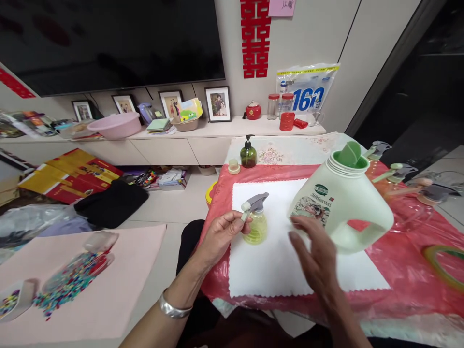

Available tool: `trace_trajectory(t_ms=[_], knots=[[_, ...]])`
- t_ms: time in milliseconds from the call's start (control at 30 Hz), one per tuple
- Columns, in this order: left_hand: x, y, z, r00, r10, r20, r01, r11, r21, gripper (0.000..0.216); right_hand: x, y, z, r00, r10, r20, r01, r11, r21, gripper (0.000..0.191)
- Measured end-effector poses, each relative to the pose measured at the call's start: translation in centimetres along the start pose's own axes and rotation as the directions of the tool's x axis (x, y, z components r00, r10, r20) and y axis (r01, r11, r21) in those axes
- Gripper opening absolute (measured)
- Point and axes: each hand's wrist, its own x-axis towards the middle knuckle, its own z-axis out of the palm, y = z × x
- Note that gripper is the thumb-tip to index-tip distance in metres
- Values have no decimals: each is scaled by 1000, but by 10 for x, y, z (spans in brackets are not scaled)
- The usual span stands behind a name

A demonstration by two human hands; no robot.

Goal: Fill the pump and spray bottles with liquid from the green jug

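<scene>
My left hand (226,231) is closed on the grey and pale green trigger of a small spray bottle (258,231). The bottle stands upright on a white scallop-edged mat (275,270), its clear body tinted yellow-green. Slightly blurred, my right hand (314,251) hovers over the mat with thumb and fingers apart, holding nothing. Just beyond it is a large pale green jug (362,198) with a label and a looped handle. A darker green cap or scoop (350,153) sits in the jug's open mouth.
A green pump bottle (248,153) and a small cream cap (234,166) stand at the back left. Several spray bottles (398,171) crowd the right side, with a tape roll (445,266) nearer. Colourful beads (68,282) lie on a pink table at left.
</scene>
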Motion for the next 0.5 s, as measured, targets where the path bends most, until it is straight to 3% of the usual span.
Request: trace_trajectory(t_ms=[67, 167, 267, 333, 433, 500], knots=[[-2, -5, -2, 1000, 26, -1, -26, 999, -26, 39, 7, -7, 33, 995, 20, 95, -32, 991, 134, 32], [-6, -12, -2, 999, 26, -22, -28, 995, -98, 45, 18, -12, 67, 993, 17, 120, -38, 984, 176, 35], [-10, -22, -2, 996, -12, -87, -3, 984, -176, 47, 25, -17, 82, 994, 4, 105, -24, 982, 190, 22], [-12, -30, -4, 982, -18, -190, -20, 980, -196, 46, 27, -20, 86, 996, -13, 90, -4, 982, 189, 16], [-13, -44, -6, 925, 71, -374, -94, 995, -43, 37, 26, -24, 85, 998, -28, 58, 18, 986, 167, 16], [-13, -53, -4, 907, 193, -373, -135, 975, 176, 43, 24, -26, 84, 999, -23, 37, 18, 990, 143, 16]])
